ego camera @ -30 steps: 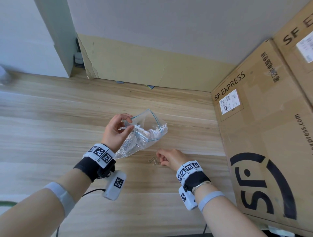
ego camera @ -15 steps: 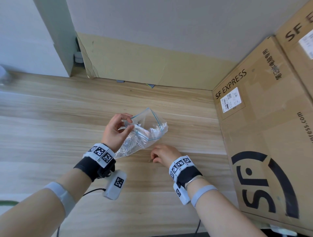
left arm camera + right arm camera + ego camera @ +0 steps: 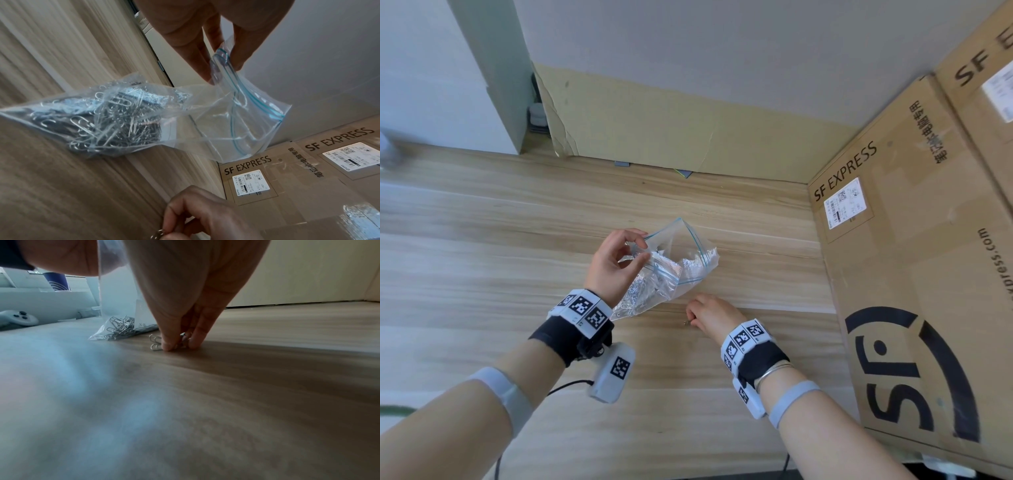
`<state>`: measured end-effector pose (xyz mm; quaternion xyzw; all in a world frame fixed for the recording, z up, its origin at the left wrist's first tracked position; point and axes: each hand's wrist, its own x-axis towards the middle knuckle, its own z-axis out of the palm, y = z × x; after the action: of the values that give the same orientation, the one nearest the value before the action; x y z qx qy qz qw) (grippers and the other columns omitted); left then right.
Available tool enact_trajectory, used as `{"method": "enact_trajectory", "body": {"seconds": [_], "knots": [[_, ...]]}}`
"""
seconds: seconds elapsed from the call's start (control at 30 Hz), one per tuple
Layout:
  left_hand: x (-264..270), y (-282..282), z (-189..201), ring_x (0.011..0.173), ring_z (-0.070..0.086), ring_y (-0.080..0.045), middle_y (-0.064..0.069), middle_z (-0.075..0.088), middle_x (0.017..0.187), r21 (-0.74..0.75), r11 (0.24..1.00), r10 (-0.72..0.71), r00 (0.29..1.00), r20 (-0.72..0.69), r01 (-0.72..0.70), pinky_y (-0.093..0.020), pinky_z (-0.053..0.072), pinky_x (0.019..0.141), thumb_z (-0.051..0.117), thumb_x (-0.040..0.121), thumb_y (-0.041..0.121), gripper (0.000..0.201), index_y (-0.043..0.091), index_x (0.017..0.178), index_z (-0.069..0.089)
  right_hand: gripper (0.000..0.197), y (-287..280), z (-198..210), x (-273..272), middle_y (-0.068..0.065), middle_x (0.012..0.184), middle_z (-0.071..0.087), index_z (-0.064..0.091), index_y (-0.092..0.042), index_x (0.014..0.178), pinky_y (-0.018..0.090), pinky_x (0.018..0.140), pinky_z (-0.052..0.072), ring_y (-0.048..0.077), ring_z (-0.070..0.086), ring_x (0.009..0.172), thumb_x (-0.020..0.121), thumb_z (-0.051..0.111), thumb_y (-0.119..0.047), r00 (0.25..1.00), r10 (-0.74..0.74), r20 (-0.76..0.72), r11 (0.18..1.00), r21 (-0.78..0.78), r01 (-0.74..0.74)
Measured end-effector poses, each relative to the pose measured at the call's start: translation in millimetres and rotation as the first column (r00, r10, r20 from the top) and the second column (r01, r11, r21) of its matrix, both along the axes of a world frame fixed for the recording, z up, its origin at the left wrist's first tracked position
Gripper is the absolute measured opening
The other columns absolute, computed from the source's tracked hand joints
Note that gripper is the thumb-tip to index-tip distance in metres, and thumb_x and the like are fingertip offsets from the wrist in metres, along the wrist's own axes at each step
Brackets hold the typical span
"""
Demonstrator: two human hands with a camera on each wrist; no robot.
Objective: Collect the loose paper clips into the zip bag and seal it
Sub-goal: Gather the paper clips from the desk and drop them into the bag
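Right hand (image 3: pixel 710 313) pinching the last loose paper clips (image 3: pixel 156 343) off the wooden table (image 3: pixel 482 274).

Just beyond, the left hand (image 3: pixel 613 265) pinches one lip of the zip bag (image 3: pixel 144 116), mouth gaping, its bottom resting on the table and already heavy with clips. By my judgement nearly done: drop these in, then seal.

The right hand's fingers (image 3: pixel 168 344) cover most of the loose paper clips (image 3: pixel 154 342) on the tabletop (image 3: pixel 267 369), whose near stretch is blurred.
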<state>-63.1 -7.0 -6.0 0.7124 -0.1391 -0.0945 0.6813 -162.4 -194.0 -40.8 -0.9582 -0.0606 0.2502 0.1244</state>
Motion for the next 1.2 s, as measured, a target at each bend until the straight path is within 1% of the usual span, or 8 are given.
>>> {"method": "enact_trajectory", "body": {"seconds": [0.17,0.33,0.53,0.77,0.87,1.03,1.13,1.2], "knots": [[0.2,-2.0,-1.1,0.077,0.056,-0.016,0.012,0.055,0.102,-0.006,1.000,-0.006,1.000,0.000,0.006,-0.032,0.050,0.075,0.063,0.078,-0.001,0.044,0.042,0.072,0.055,0.011,-0.4,2.6,0.1,0.013,0.102,0.060,0.053,-0.007,0.097,0.040,0.078,0.048,0.031,0.056,0.091,0.086,0.051,-0.009,0.999,-0.009,-0.032,0.999,0.032,0.010],[1.4,-5.6,-1.6,0.077,0.055,-0.014,0.013,0.056,0.101,-0.010,1.000,-0.011,1.000,0.007,0.012,-0.018,0.047,0.070,0.063,0.078,0.000,0.044,0.042,0.072,0.054,0.013,-6.8,10.2,-5.4,0.012,0.100,0.065,0.059,-0.007,0.096,0.038,0.082,0.048,0.028,0.059,0.090,0.085,0.052,-0.006,0.996,-0.093,0.002,0.986,0.141,0.092],[1.6,-6.1,-2.0,0.075,0.055,-0.013,0.014,0.056,0.101,-0.023,1.000,-0.003,1.000,-0.002,0.003,-0.019,0.047,0.070,0.063,0.078,-0.001,0.044,0.042,0.072,0.054,0.010,-32.3,47.8,2.9,0.007,0.088,0.070,0.065,-0.009,0.086,0.031,0.076,0.054,0.018,0.065,0.077,0.080,0.061,-0.002,0.900,-0.350,0.259,0.914,0.307,0.267],[4.4,-3.0,0.8,0.079,0.056,-0.015,0.014,0.056,0.101,-0.014,1.000,-0.001,1.000,0.013,0.002,-0.018,0.048,0.070,0.063,0.078,0.000,0.044,0.043,0.072,0.053,0.011,-28.9,90.3,26.8,0.005,0.076,0.067,0.063,-0.008,0.079,0.022,0.065,0.052,0.013,0.062,0.066,0.074,0.063,0.002,0.742,-0.377,0.554,0.901,0.406,0.154],[4.2,-3.3,1.7,0.080,0.056,-0.018,0.013,0.056,0.102,-0.001,1.000,-0.012,1.000,0.022,0.012,-0.021,0.048,0.070,0.063,0.078,0.000,0.045,0.043,0.073,0.053,0.011,-10.6,91.6,43.9,0.004,0.075,0.067,0.063,-0.008,0.077,0.020,0.063,0.051,0.011,0.060,0.065,0.074,0.063,0.002,0.750,-0.352,0.560,0.897,0.432,0.098],[3.9,-1.8,2.5,0.080,0.057,-0.020,0.011,0.057,0.103,-0.007,1.000,-0.019,0.999,0.027,0.019,-0.024,0.049,0.070,0.064,0.078,0.000,0.045,0.044,0.075,0.053,0.009,4.0,92.0,62.8,0.003,0.080,0.067,0.067,-0.011,0.081,0.024,0.067,0.050,0.010,0.058,0.066,0.074,0.070,-0.007,0.854,-0.285,0.436,0.907,0.412,0.092],[5.1,-0.5,1.2,0.078,0.056,-0.018,0.011,0.057,0.102,-0.011,1.000,-0.012,1.000,0.028,0.012,-0.017,0.047,0.068,0.064,0.077,0.000,0.045,0.043,0.075,0.053,0.012,-1.9,90.5,61.9,-0.008,0.080,0.059,0.067,-0.012,0.084,0.018,0.065,0.043,-0.007,0.048,0.060,0.073,0.071,-0.009,0.818,-0.326,0.475,0.905,0.408,0.124],[5.0,0.0,1.1,0.077,0.055,-0.018,0.010,0.057,0.103,-0.011,1.000,-0.016,1.000,0.021,0.016,-0.015,0.047,0.067,0.064,0.077,0.000,0.044,0.043,0.074,0.053,0.016,-8.2,90.4,59.8,-0.008,0.086,0.055,0.065,-0.014,0.091,0.020,0.067,0.043,-0.006,0.046,0.062,0.075,0.069,-0.012,0.786,-0.368,0.496,0.906,0.383,0.183]]}}
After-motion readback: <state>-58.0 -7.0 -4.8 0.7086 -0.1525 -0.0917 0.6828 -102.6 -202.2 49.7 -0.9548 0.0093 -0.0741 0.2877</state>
